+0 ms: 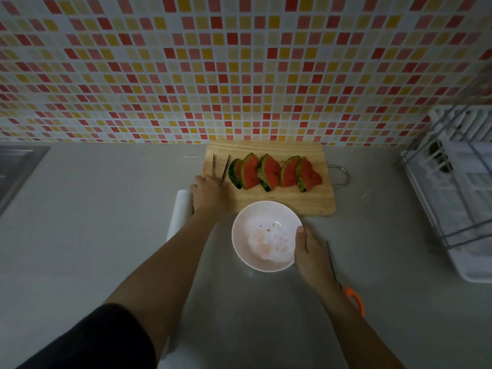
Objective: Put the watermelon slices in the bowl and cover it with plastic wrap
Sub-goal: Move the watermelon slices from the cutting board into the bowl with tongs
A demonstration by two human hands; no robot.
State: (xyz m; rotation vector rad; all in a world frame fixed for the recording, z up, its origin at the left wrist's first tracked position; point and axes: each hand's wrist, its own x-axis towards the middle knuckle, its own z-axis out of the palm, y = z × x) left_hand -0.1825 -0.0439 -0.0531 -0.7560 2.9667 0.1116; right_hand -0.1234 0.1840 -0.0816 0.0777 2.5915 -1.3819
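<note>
1. At the far left edge we see the corner of a steel sink (pixel 18 166) set into the grey counter (pixel 106 209), well apart from both hands.
2. A roll of plastic wrap (pixel 179 209) lies on the counter, just left of our left hand's knuckles and partly under that forearm.
3. Our left hand (pixel 209 194) reaches forward, fingers curled together around the handles of a pair of tongs (pixel 222 169); the two thin arms of the tongs stand apart and point away from the fingers, over the left edge of the wooden cutting board (pixel 279 201).
4. Just right of the tong tips, the watermelon slices (pixel 274 173) lean in a row on the board, rind to the left, red flesh showing. None is in the bowl.
5. The white bowl (pixel 262 235) sits on the counter, touching the board's near edge; only juice smears and small bits lie inside.
6. Our right hand (pixel 310 251) grips the bowl's right rim, thumb over the edge inside, the other fingers hidden beneath.
7. Just right of that wrist lie scissors (pixel 343 278) with an orange handle.
8. At the far right stands a wire dish rack (pixel 458 187), well apart from the fingers.
</note>
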